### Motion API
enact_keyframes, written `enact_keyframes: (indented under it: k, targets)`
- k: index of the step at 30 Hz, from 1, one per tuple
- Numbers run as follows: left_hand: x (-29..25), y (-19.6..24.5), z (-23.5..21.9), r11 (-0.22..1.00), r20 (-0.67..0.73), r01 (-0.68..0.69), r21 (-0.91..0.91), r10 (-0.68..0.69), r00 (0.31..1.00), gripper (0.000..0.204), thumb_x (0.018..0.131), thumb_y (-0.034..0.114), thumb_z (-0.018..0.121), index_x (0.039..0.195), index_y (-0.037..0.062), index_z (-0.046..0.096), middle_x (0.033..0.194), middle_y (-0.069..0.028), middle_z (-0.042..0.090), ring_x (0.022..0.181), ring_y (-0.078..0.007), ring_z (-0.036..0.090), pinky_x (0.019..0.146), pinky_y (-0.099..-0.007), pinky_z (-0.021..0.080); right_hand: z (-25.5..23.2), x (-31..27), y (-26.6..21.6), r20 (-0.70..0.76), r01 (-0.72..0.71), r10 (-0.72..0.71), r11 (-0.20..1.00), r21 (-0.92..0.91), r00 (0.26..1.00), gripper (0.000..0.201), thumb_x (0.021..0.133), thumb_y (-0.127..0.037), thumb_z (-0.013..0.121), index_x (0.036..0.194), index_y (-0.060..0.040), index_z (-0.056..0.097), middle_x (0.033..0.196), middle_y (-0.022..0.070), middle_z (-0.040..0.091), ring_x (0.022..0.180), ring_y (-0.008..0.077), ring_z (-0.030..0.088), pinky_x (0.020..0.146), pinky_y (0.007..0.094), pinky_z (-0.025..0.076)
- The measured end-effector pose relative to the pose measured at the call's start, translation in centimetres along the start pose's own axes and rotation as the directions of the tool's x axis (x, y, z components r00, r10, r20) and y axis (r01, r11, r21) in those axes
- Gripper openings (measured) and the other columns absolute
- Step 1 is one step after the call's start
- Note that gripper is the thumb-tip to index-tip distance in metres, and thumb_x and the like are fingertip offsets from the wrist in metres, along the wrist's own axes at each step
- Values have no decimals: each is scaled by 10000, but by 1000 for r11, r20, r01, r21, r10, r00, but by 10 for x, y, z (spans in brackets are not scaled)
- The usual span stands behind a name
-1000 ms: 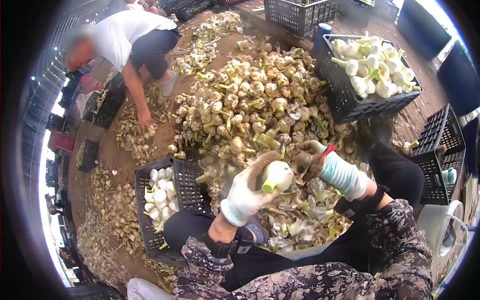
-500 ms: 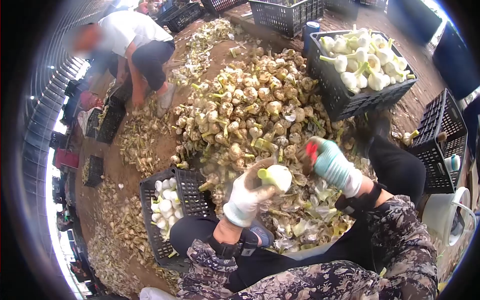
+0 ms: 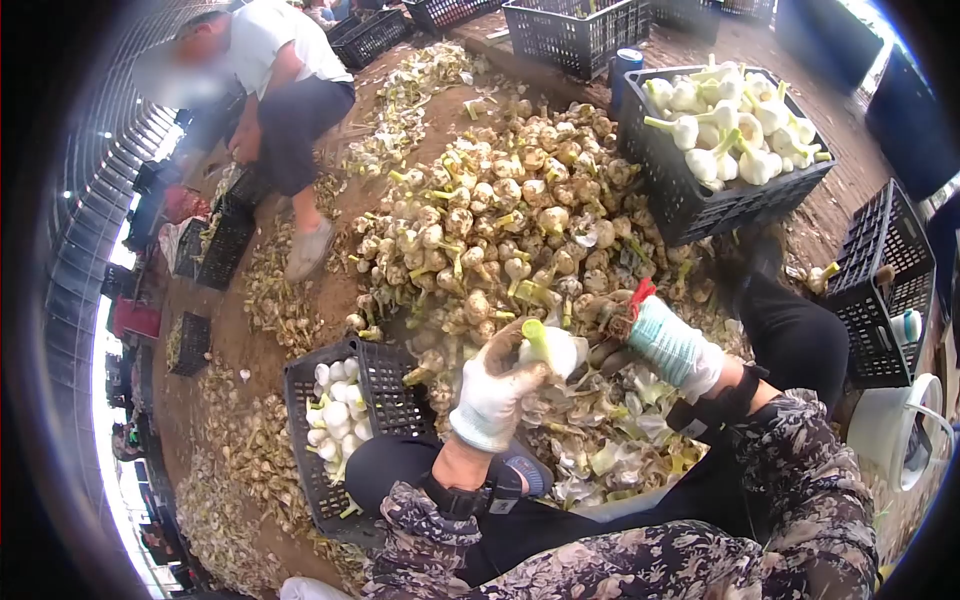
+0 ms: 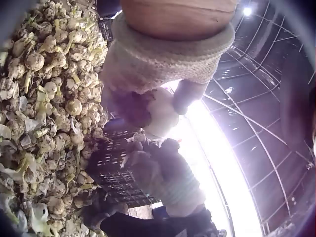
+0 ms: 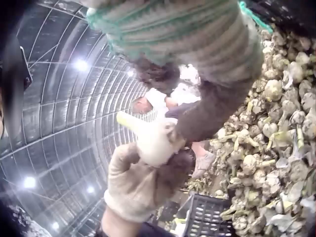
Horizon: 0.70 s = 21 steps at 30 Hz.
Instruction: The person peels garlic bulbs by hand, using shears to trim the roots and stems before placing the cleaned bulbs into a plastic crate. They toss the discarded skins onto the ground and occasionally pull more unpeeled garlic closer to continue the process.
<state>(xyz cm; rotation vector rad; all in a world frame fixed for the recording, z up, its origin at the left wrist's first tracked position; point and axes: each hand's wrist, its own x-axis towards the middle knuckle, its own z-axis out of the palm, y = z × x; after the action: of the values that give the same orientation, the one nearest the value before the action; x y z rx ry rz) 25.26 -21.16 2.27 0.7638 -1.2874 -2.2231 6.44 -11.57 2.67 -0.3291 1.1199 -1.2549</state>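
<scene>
My gloved left hand (image 3: 492, 392) holds a white garlic bulb (image 3: 562, 350) with a short green stem that points up in the head view. The bulb (image 5: 157, 140) shows between the left thumb and fingers in the right wrist view. Soiled fingertips of my right hand (image 3: 645, 335) reach the bulb's root end; I cannot tell whether they pinch it. A red strip (image 3: 641, 296) is at the right glove, which has pale green bands. Under both hands lies a heap of loose peelings (image 3: 620, 440). Unpeeled garlic bulbs (image 3: 500, 215) are piled just beyond.
A black crate (image 3: 690, 215) of clean garlic stands at the back right. Another crate (image 3: 400, 385) with white bulbs is by my left knee. At the right are a black crate (image 3: 895, 270) and a white bucket (image 3: 875, 435). A person (image 3: 290, 80) crouches at the left back.
My right hand drew back from the bulb, then came in again to its root end. The left hand turned the bulb so its stem points up. The other person has risen from a lower bend.
</scene>
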Motion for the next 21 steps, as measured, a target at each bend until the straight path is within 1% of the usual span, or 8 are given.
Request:
enact_keyframes:
  k: [1,4,7,8,11,14,17,21]
  targets:
    - [-1,1,2,1000,-26,-10,26,11,1000,572,702,59,685,1210,-48,446,1084,-132,566,970,-225,572,853,-333,470,0,4,6,-1,-3,3,1000,-6,1000,289,818,-244,624,981,-11,572,752,68,604,647,193,589,601,259,486]
    - [-2,-1,0,1000,-6,3,7,-3,1000,571,701,55,682,1213,-42,448,1083,-128,572,971,-226,572,861,-331,465,2,13,15,326,402,-244,668,-626,913,326,831,-238,619,1059,-12,564,798,84,619,638,176,603,627,245,506]
    - [-4,0,-1,999,-33,30,-33,-31,999,573,699,56,683,1212,-45,450,1088,-129,573,971,-226,573,863,-332,463,9,-5,-1,80,144,-134,981,-130,988,146,824,-141,630,862,-30,544,772,36,599,600,121,550,524,257,455]
    - [-3,-1,-1,999,-67,25,-35,-27,997,575,696,57,685,1210,-49,450,1092,-130,572,972,-225,574,861,-332,463,9,2,0,35,35,-32,994,-101,999,134,811,-96,634,869,-18,542,762,26,591,599,118,556,513,253,461]
    - [-2,-6,-5,999,-3,29,-28,-29,1000,564,701,80,673,1201,-62,453,1102,-148,571,998,-244,569,881,-346,449,15,-1,12,55,218,-212,911,-351,976,109,825,-56,574,912,-2,535,756,34,580,600,114,556,513,242,463]
    - [-3,3,-6,979,200,92,-180,-55,978,578,712,95,643,1220,-75,425,1146,-178,545,1046,-270,547,913,-361,425,-9,15,18,-66,257,-269,954,-152,961,153,845,-102,555,963,-5,549,771,39,594,653,137,576,572,269,498]
    - [-1,3,2,956,193,98,-275,-45,980,608,708,90,614,1245,-82,388,1200,-206,503,1087,-288,520,942,-369,402,4,-4,-1,99,32,-40,996,79,994,263,830,-212,622,1009,-30,558,844,52,624,725,149,605,648,278,502]
    - [-2,4,3,956,214,135,-262,-78,974,625,685,17,551,1277,-52,364,1219,-188,489,1094,-279,513,946,-364,400,14,-5,11,155,29,-52,989,144,987,293,820,-215,642,1031,-31,556,857,46,625,757,111,593,650,259,492]
